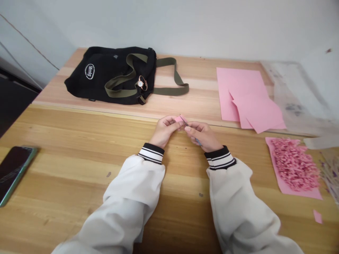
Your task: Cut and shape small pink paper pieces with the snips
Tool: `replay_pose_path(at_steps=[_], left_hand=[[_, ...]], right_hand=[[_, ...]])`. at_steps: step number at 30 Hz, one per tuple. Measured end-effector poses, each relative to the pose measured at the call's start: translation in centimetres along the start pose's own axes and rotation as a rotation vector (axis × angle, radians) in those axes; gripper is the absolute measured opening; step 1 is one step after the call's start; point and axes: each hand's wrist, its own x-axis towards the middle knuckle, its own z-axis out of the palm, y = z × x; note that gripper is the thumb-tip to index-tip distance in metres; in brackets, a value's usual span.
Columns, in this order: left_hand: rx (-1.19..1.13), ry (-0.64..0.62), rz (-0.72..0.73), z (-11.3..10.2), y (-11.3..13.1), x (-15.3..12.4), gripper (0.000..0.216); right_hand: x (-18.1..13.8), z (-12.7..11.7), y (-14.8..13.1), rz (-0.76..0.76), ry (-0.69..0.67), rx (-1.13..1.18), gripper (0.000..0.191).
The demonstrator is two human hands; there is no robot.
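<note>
My left hand (165,130) pinches a small pink paper strip (179,119) above the wooden table (79,151). My right hand (203,135) is closed around a thin metal tool with a blue handle (191,132), whose tip meets the strip. Both hands are close together at the middle of the table, with white sleeves and striped cuffs behind them.
A black bag (116,74) with olive straps and a wristwatch (142,83) lies at the back left. Pink paper sheets (243,95) lie at the back right. A pink sheet with several rolled paper bits (293,165) sits at right. A phone (13,173) rests at left.
</note>
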Motion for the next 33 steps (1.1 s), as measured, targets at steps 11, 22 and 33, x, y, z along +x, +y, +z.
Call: replay_pose_path(at_steps=[11, 22, 33], left_hand=[[0.003, 0.009, 0.002, -0.01, -0.06, 0.01, 0.029], [0.012, -0.01, 0.007, -0.12, -0.14, 0.03, 0.027], [-0.011, 0.009, -0.006, 0.02, -0.01, -0.01, 0.028]], right_hand=[[0.01, 0.03, -0.18, 0.006, 0.001, 0.003, 0.042], [0.02, 0.06, -0.17, 0.01, 0.009, 0.003, 0.043], [0.03, 0.06, -0.07, 0.004, 0.007, 0.035, 0.038]])
